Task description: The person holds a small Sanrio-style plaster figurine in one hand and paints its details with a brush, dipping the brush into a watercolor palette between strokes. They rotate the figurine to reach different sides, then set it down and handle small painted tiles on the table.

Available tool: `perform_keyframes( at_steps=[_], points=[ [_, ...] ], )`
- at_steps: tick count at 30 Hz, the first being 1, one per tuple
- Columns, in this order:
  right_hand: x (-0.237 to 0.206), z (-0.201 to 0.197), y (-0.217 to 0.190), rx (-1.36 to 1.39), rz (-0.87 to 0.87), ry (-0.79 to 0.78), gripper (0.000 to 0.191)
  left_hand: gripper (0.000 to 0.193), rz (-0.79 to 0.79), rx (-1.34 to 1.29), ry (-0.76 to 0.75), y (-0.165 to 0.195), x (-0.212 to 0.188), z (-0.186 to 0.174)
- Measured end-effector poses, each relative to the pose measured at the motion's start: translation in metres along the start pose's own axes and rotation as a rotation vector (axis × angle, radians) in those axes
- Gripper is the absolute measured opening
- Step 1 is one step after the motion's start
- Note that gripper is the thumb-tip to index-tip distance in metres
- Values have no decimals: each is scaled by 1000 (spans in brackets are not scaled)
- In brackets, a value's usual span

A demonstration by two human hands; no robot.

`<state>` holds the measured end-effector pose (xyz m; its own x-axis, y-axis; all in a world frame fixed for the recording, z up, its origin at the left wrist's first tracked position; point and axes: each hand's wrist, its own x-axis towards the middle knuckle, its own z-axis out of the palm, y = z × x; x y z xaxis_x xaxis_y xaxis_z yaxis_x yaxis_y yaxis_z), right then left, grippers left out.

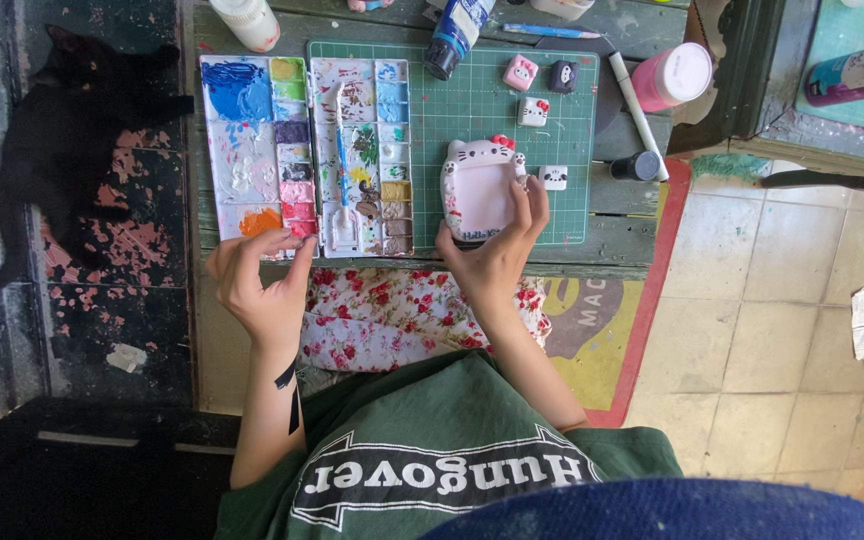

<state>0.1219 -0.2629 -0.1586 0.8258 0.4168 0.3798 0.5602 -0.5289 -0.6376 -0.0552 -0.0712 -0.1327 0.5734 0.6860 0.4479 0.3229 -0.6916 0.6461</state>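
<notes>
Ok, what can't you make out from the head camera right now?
- Lower edge of the cat-shaped pink tray: covered by the right hand.
- Left hand: fingertips curled over the paint palette; contact unclear.
- Blue paint bottle and white bottle: cut off by the top edge.
- Small painted figures: too small for detail.
- Black cat: dark, pose unclear.

The pink cat-shaped plaster tray point(479, 190) looked matt and chalky. The green cutting mat point(472, 110) was smooth rubbery plastic, on a worn, paint-flecked wooden surface point(622, 225). The white plastic palette point(252, 150) was paint-smeared.
</notes>
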Motion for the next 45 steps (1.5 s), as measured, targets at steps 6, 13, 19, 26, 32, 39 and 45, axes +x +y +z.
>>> perform_keyframes(
  at_steps=[6, 13, 19, 26, 32, 39, 45],
  points=[
    [-5, -3, 14, 18, 18, 25, 100, 35, 17, 18, -14, -3, -5, 0],
    [-6, -9, 10, 11, 4, 20, 101, 36, 49, -10, -13, 6, 1, 4],
    [-16, -10, 20, -38, -32, 28, 113, 35, 101, -39, -71, 18, 12, 14],
    [-16, -11, 24, 191, -80, 143, 101, 18, 163, 34, -162, 11, 95, 34],
    [-10, -9, 26, 166, -114, 199, 86, 14, 336, 226, -22, 25, 167, 56],
    [-8, -8, 22, 208, -80, 179, 78, 15, 326, 282, -50, 40, 189, 74],
    [-8, -8, 25, 220, -104, 179, 72, 11, 226, 114, -36, 10, 161, 19]
  ],
)
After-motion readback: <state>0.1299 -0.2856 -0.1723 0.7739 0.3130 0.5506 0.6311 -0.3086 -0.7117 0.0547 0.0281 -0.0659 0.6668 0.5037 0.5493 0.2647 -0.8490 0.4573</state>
